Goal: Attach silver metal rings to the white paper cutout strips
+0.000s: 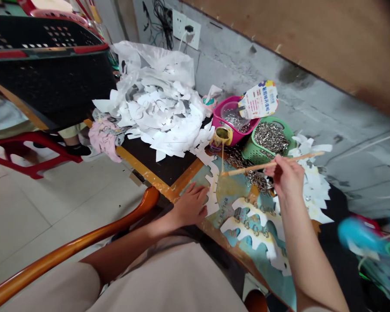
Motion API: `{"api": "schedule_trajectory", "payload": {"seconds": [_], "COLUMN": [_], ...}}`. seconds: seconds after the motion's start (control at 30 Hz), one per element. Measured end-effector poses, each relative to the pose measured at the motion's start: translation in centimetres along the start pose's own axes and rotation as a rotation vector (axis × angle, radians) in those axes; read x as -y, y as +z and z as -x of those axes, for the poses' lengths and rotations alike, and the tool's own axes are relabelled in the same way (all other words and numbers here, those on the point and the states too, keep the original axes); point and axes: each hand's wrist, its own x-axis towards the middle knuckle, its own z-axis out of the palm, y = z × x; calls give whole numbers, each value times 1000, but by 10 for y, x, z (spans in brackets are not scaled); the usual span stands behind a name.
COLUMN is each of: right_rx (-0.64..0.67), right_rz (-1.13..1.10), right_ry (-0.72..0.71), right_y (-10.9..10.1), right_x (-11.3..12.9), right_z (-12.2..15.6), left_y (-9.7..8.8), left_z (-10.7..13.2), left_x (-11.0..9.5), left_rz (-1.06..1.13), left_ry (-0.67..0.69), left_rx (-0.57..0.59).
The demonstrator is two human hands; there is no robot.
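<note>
My left hand (191, 206) lies flat on a teal and white scalloped paper cutout (247, 229), its fingers near the cutout's white toothed edge. My right hand (286, 177) is shut around a thin wooden stick (263, 167), whose tip points left towards a small yellow glue cup (221, 136). A thin pale strand seems to run from the cup down to the stick's tip. Loose metal rings (256, 180) lie in a tangle beside the cutout, and similar rings sit along its surface.
A green basket of metal rings (271, 136) and a pink basket (219, 117) stand behind the cutout. A heap of white paper scraps (156, 108) rises to their left. Beyond are a black crate (42, 73), a pink cloth (105, 138), and an orange chair arm (84, 238).
</note>
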Motion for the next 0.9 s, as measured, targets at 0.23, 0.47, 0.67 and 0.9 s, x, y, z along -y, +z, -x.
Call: {"api": "schedule_trajectory", "payload": {"seconds": [0.23, 0.47, 0.67, 0.9], "right_rx": [82, 262, 314, 193], "right_rz": [39, 185, 171, 0], "right_ry": [125, 79, 200, 309], "right_y": [-38, -39, -37, -47], "right_x": [-31, -50, -54, -65], "right_z": [75, 67, 61, 58], "left_y": [2, 4, 4, 6], "left_z": [1, 2, 1, 2], "left_x": [1, 4, 4, 5], "left_rz": [53, 29, 20, 34], "left_ry": [42, 94, 86, 73], "left_rx": [-11, -48, -32, -26]}}
